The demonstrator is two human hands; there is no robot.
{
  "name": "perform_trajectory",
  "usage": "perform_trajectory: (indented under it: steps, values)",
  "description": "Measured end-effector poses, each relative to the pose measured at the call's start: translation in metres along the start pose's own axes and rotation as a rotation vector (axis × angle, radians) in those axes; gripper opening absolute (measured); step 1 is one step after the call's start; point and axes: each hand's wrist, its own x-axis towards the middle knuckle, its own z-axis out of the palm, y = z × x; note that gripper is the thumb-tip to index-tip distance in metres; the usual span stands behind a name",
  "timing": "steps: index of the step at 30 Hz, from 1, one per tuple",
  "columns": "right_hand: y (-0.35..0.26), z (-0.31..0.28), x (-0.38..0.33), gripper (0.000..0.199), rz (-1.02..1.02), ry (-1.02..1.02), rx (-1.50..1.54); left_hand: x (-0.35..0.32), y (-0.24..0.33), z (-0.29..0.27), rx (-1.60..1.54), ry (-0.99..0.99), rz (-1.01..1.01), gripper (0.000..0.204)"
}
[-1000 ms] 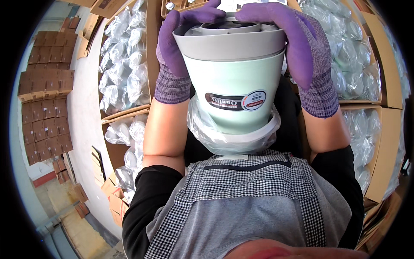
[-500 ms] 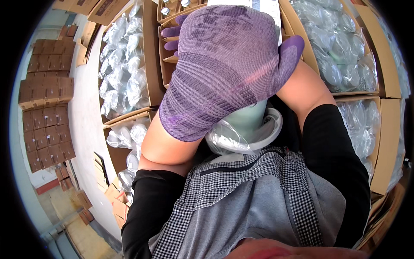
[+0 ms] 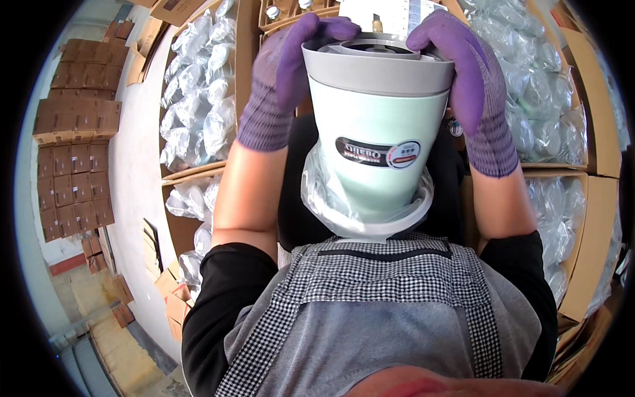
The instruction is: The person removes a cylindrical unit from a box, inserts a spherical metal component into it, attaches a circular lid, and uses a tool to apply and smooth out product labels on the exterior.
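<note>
A pale green vacuum flask (image 3: pixel 374 126) with a wide grey collar (image 3: pixel 377 71) stands in front of my body, the collar uppermost. Its oval label (image 3: pixel 377 152) faces me, with the print upside down. My left hand (image 3: pixel 291 63), in a purple knit glove, is closed on the left side of the collar. On the opposite side my right hand (image 3: pixel 466 69), gloved alike, grips the collar with its fingers over the edge. Loose clear plastic film (image 3: pixel 327 192) and a whitish ring (image 3: pixel 417 212) surround the flask's lower end. A dark round part (image 3: pixel 377 47) shows inside the collar.
Cartons of film-wrapped items stand on the left (image 3: pixel 198 92) and right (image 3: pixel 542 86). At the back are a divided carton (image 3: pixel 291 18) with clear bottle-like tops and a white printed sheet (image 3: pixel 360 12). Brown boxes (image 3: pixel 73 159) are stacked far left.
My left hand, which covered the flask's top, has moved left to the collar's side. The right hand has come into full view on the other side, and the flask's collar and label now show.
</note>
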Motion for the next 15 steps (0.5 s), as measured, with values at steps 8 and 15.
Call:
perform_trajectory:
  steps: [8,15]
  values:
    - [-0.006,0.031,0.014,0.037,0.492,-0.076,0.535,-0.020,0.051,0.010,-0.088,0.028,0.099,0.036]
    - [-0.049,0.018,0.041,0.035,0.177,-0.087,0.251,-0.021,0.003,0.003,-0.495,0.149,-0.139,0.053]
